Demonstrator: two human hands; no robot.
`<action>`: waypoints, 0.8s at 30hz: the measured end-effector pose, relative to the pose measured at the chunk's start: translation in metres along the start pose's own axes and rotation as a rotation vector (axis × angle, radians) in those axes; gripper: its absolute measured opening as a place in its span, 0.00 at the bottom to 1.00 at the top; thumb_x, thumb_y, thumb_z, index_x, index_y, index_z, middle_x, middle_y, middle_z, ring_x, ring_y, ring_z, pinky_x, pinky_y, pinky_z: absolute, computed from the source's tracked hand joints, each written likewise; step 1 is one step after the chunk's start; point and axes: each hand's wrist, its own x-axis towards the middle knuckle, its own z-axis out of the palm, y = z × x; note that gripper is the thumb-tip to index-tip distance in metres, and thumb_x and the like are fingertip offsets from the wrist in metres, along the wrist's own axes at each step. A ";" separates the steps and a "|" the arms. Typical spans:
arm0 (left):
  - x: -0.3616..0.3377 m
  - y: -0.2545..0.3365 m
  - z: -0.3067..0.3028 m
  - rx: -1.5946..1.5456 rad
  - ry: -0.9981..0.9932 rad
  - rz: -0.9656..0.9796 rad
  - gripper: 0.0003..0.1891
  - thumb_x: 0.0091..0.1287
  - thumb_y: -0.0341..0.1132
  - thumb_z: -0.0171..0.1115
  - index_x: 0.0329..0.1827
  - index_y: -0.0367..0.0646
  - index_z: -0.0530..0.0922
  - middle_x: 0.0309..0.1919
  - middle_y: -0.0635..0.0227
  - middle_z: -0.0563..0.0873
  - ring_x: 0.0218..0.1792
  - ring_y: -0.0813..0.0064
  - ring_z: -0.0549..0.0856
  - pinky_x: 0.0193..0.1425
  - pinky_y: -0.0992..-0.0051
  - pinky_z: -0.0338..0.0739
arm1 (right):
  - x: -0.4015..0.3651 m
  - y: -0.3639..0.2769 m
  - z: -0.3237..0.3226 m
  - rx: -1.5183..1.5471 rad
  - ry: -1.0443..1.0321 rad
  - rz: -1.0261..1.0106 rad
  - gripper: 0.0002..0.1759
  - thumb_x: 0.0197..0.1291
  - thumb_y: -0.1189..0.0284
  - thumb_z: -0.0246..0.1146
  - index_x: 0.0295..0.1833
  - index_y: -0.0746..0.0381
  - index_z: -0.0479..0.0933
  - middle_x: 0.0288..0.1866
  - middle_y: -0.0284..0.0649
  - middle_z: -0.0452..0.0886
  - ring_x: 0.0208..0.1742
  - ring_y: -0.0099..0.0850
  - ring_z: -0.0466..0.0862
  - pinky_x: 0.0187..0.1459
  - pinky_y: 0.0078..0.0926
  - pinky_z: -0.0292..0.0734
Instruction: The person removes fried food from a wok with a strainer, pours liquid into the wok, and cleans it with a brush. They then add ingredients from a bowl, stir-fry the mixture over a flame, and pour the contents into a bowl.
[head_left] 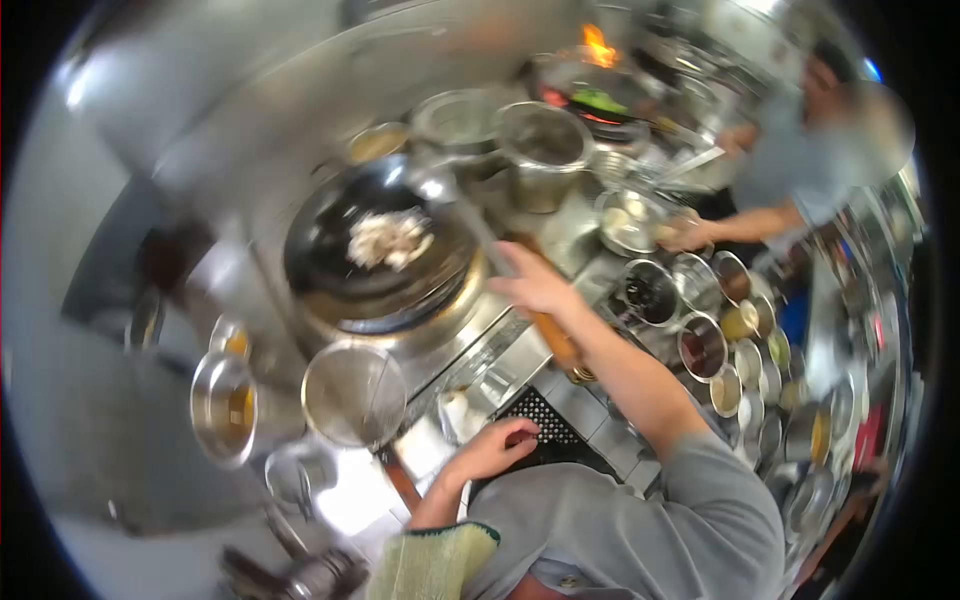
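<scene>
My right hand (540,285) is closed around a ladle (478,225) where its metal shaft meets the wooden handle. The ladle's blurred metal head is over the far right rim of a black wok (330,215). Pale chopped food (388,240) lies in a heap inside the wok. In front of my body is my left hand (492,450), its fingers loosely curled with nothing visible in them. A light cloth (435,560) lies over my left forearm. Nearest to that hand are a perforated black mat (545,415) and a round strainer (355,395).
Metal pots (545,150) stand behind the wok. Flames (598,48) rise from another wok with green food (600,100). A co-worker (790,160) reaches toward a metal bowl (630,222). Several ingredient bowls (703,345) crowd the right; a steel pot (222,408) stands left.
</scene>
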 end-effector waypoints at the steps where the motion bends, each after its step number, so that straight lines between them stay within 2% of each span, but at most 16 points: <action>1: -0.001 -0.002 0.003 -0.070 0.023 0.014 0.13 0.65 0.32 0.63 0.52 0.39 0.77 0.42 0.68 0.84 0.42 0.80 0.82 0.47 0.77 0.77 | 0.025 0.023 0.013 -0.191 0.107 -0.169 0.37 0.57 0.70 0.61 0.71 0.65 0.57 0.59 0.50 0.71 0.45 0.38 0.81 0.33 0.31 0.81; 2: -0.001 0.011 0.003 -0.033 -0.016 -0.120 0.13 0.65 0.31 0.63 0.52 0.39 0.77 0.42 0.70 0.84 0.42 0.81 0.81 0.47 0.78 0.76 | 0.041 0.019 0.017 -0.395 0.058 -0.135 0.37 0.55 0.66 0.61 0.69 0.65 0.60 0.64 0.52 0.68 0.53 0.43 0.77 0.48 0.35 0.75; 3: 0.001 -0.018 0.009 -0.125 -0.049 -0.093 0.13 0.66 0.33 0.62 0.52 0.38 0.78 0.45 0.66 0.83 0.45 0.78 0.82 0.50 0.78 0.77 | 0.056 0.015 0.020 -0.600 0.002 -0.113 0.37 0.53 0.63 0.61 0.68 0.66 0.63 0.68 0.54 0.64 0.62 0.48 0.73 0.63 0.40 0.69; 4: 0.001 -0.025 0.014 -0.139 -0.064 -0.081 0.15 0.66 0.32 0.63 0.54 0.38 0.77 0.46 0.68 0.83 0.47 0.78 0.82 0.51 0.78 0.77 | 0.067 0.014 0.024 -0.602 -0.081 -0.099 0.33 0.52 0.65 0.60 0.64 0.66 0.66 0.63 0.56 0.71 0.61 0.47 0.75 0.59 0.40 0.72; 5: 0.004 -0.045 0.014 -0.320 -0.162 -0.227 0.16 0.65 0.30 0.63 0.55 0.38 0.76 0.47 0.67 0.83 0.49 0.79 0.81 0.53 0.78 0.76 | 0.090 0.025 0.031 -0.723 0.005 -0.332 0.23 0.50 0.67 0.62 0.49 0.69 0.73 0.36 0.53 0.83 0.40 0.46 0.83 0.39 0.43 0.78; 6: 0.012 -0.022 0.018 -0.248 -0.246 -0.217 0.16 0.65 0.29 0.63 0.56 0.38 0.75 0.47 0.66 0.83 0.50 0.79 0.80 0.53 0.80 0.76 | 0.052 -0.024 0.019 -0.683 -0.178 -0.158 0.22 0.50 0.66 0.64 0.49 0.69 0.74 0.36 0.51 0.83 0.41 0.43 0.84 0.39 0.42 0.79; 7: 0.017 -0.008 0.020 -0.250 -0.278 -0.196 0.16 0.66 0.29 0.62 0.56 0.38 0.75 0.48 0.66 0.82 0.50 0.79 0.81 0.53 0.81 0.75 | 0.076 0.001 0.029 -0.756 -0.221 -0.107 0.24 0.49 0.65 0.65 0.51 0.67 0.74 0.36 0.50 0.83 0.40 0.42 0.84 0.41 0.42 0.79; 9: 0.025 0.007 0.030 -0.319 -0.304 -0.241 0.14 0.66 0.29 0.61 0.54 0.37 0.76 0.46 0.67 0.83 0.48 0.80 0.81 0.52 0.81 0.75 | 0.050 0.001 0.020 -0.924 -0.272 -0.292 0.28 0.50 0.64 0.66 0.56 0.65 0.71 0.37 0.50 0.84 0.42 0.43 0.84 0.43 0.42 0.78; 10: 0.030 0.009 0.034 -0.262 -0.324 -0.216 0.14 0.67 0.29 0.61 0.54 0.37 0.76 0.45 0.67 0.83 0.48 0.80 0.81 0.52 0.81 0.75 | -0.001 -0.034 0.002 -0.916 -0.213 -0.216 0.29 0.51 0.63 0.66 0.57 0.64 0.71 0.40 0.51 0.83 0.44 0.45 0.84 0.45 0.44 0.78; 13: 0.044 0.007 0.053 -0.124 -0.392 -0.152 0.12 0.67 0.29 0.60 0.52 0.37 0.77 0.44 0.68 0.84 0.47 0.81 0.81 0.52 0.80 0.74 | -0.098 -0.050 -0.038 -0.651 0.123 -0.221 0.31 0.56 0.64 0.64 0.64 0.63 0.67 0.44 0.54 0.81 0.47 0.51 0.81 0.48 0.45 0.76; 14: 0.050 0.010 0.063 -0.095 -0.434 -0.139 0.12 0.67 0.29 0.60 0.51 0.37 0.78 0.44 0.68 0.84 0.47 0.81 0.81 0.53 0.80 0.74 | -0.119 -0.016 -0.050 -0.615 0.382 -0.478 0.32 0.58 0.65 0.63 0.67 0.63 0.64 0.44 0.53 0.81 0.44 0.45 0.82 0.46 0.40 0.77; 15: 0.054 0.013 0.073 -0.061 -0.497 -0.131 0.11 0.67 0.29 0.60 0.50 0.37 0.78 0.44 0.68 0.84 0.47 0.80 0.80 0.54 0.79 0.73 | -0.183 -0.027 -0.066 -0.313 0.386 -0.304 0.31 0.61 0.65 0.62 0.68 0.63 0.64 0.44 0.51 0.81 0.40 0.38 0.83 0.43 0.34 0.79; 17: 0.064 0.020 0.102 -0.018 -0.594 -0.093 0.10 0.67 0.30 0.60 0.49 0.36 0.78 0.42 0.68 0.84 0.45 0.80 0.81 0.52 0.80 0.74 | -0.280 0.028 -0.078 0.196 0.612 -0.215 0.28 0.65 0.63 0.60 0.67 0.61 0.65 0.38 0.41 0.82 0.35 0.27 0.83 0.37 0.26 0.79; 19: 0.070 0.037 0.136 0.032 -0.702 -0.121 0.11 0.66 0.28 0.60 0.49 0.33 0.77 0.42 0.66 0.84 0.46 0.78 0.81 0.55 0.80 0.72 | -0.401 0.085 -0.071 0.179 0.840 0.091 0.28 0.65 0.58 0.58 0.66 0.63 0.66 0.37 0.39 0.81 0.32 0.24 0.80 0.35 0.24 0.78; 22: 0.085 0.031 0.196 0.118 -0.856 -0.109 0.10 0.66 0.29 0.60 0.47 0.33 0.78 0.39 0.66 0.84 0.43 0.79 0.81 0.51 0.79 0.74 | -0.559 0.186 -0.002 0.604 1.490 0.236 0.19 0.63 0.58 0.61 0.47 0.63 0.77 0.30 0.36 0.80 0.28 0.24 0.79 0.29 0.22 0.77; 24: 0.087 0.048 0.246 0.330 -0.998 0.040 0.10 0.66 0.29 0.60 0.47 0.33 0.78 0.38 0.66 0.84 0.41 0.79 0.81 0.49 0.78 0.75 | -0.657 0.193 0.058 0.900 1.976 0.239 0.17 0.62 0.59 0.59 0.42 0.63 0.78 0.30 0.37 0.81 0.26 0.25 0.80 0.26 0.23 0.76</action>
